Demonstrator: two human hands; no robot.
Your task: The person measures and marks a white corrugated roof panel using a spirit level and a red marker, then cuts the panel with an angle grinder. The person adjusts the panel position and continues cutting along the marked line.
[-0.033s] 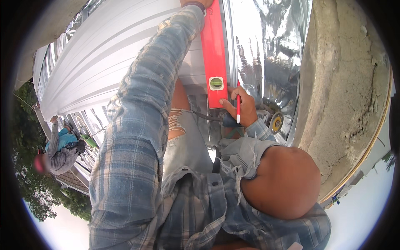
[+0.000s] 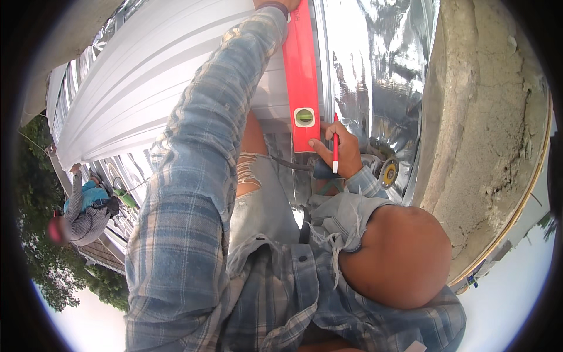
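A long red spirit level (image 2: pixel 302 76) lies along the edge of a white ribbed metal sheet (image 2: pixel 158 76). My left hand (image 2: pixel 274 4) rests on the level's upper end and is mostly cut off by the top edge; its plaid sleeve stretches across the sheet. My right hand (image 2: pixel 343 154) grips a red-and-white marker (image 2: pixel 335 154) just right of the level's lower end, with the thumb touching the level near its green bubble vial (image 2: pixel 304 117). My bare knee (image 2: pixel 399 258) shows through torn jeans below.
Crinkled silver foil (image 2: pixel 381 64) covers the surface right of the level. A rough concrete wall (image 2: pixel 481 117) rises at the right. A round yellow-centred disc tool (image 2: pixel 388 172) lies by my right wrist. Another person (image 2: pixel 82 214) stands far below at the left, among trees.
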